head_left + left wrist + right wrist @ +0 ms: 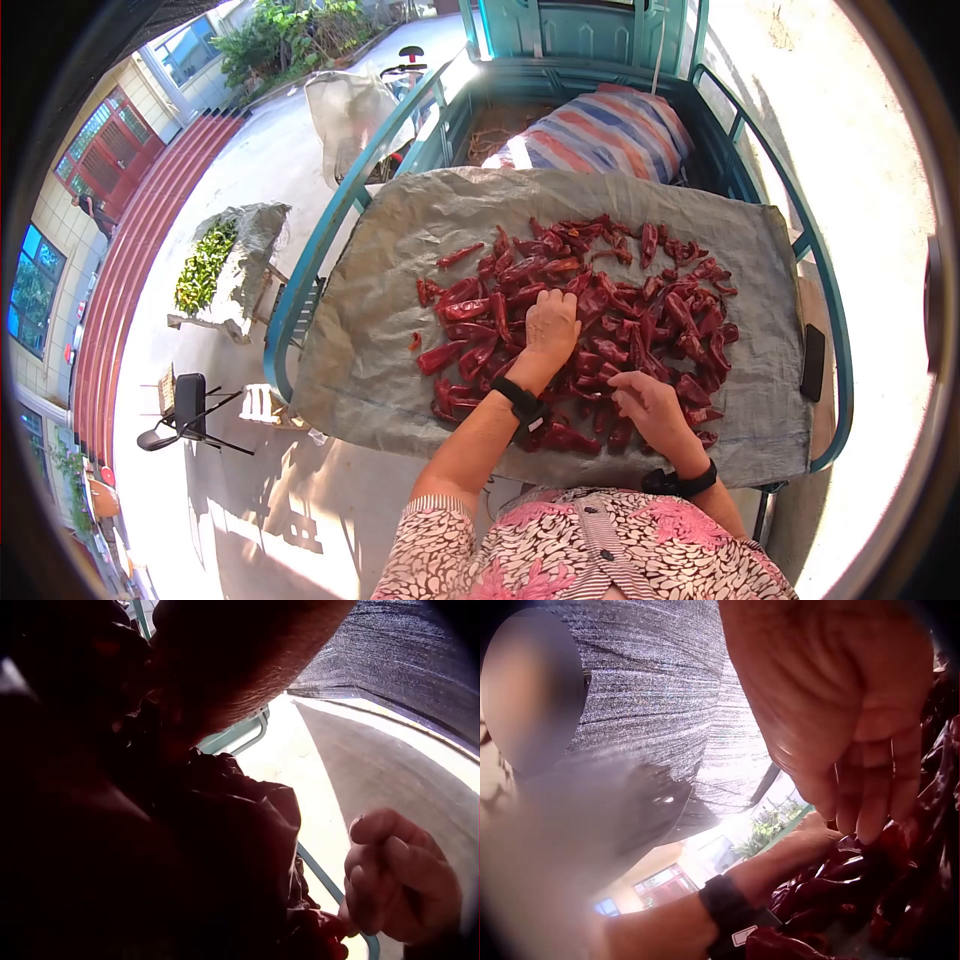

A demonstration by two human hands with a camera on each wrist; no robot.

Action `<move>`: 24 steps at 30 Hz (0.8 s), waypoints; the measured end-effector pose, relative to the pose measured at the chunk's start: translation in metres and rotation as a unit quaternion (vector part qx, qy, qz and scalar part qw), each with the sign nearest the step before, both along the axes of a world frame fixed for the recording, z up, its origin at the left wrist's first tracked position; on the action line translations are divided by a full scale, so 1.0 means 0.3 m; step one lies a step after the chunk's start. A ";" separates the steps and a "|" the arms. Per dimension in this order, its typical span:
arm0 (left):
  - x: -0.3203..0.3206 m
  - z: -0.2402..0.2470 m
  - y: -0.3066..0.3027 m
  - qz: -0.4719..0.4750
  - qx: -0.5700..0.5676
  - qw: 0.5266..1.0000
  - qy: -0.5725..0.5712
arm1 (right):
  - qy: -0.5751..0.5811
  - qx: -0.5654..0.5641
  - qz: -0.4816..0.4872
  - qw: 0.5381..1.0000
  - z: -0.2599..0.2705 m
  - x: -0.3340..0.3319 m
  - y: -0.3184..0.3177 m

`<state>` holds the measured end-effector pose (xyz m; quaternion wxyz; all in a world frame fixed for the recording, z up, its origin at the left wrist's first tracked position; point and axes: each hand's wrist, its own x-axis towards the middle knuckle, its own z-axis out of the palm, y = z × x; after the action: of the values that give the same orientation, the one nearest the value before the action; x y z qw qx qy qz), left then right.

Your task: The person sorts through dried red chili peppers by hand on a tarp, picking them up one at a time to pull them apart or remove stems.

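Note:
Dried red chili peppers [480, 330] lie in a wide, loose heap on a grey woven sheet [370, 300]. In the head view my left hand [553, 325] is over the middle of the heap, knuckles up, its fingertips hidden among the peppers; I cannot tell whether it grips one. Nearer my body, my right hand [655, 410] hovers low over the front of the heap with its fingers loosely bent. From the right wrist, the right hand's fingers [874, 802] hang down close to glossy peppers [832, 881]. The left wrist view is mostly dark.
The sheet lies over the bed of a teal-railed cart [330, 250]. A striped bag [610, 130] rests behind it. To the left stand a folding chair [190, 405] and a low stand with green peppers [207, 265]. A dark flat object [813, 363] lies at the right edge.

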<state>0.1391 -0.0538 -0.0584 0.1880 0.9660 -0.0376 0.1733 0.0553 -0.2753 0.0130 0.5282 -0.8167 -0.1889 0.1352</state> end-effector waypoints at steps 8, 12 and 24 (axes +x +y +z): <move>-0.085 0.152 0.008 0.041 -0.077 0.993 -0.074 | 0.027 0.064 -0.013 0.997 -0.031 0.049 -0.013; -0.261 0.275 -0.033 -0.072 -0.186 0.980 -0.024 | -0.077 0.077 -0.045 0.993 0.053 0.051 0.080; -0.484 0.222 -0.053 -0.058 -0.312 0.947 0.043 | 0.028 0.177 0.019 0.984 0.021 0.038 0.122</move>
<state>-0.0061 -0.0697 0.0081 0.4910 0.8619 -0.0295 0.1230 0.0666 -0.2387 0.0194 0.6666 -0.7029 -0.2102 0.1322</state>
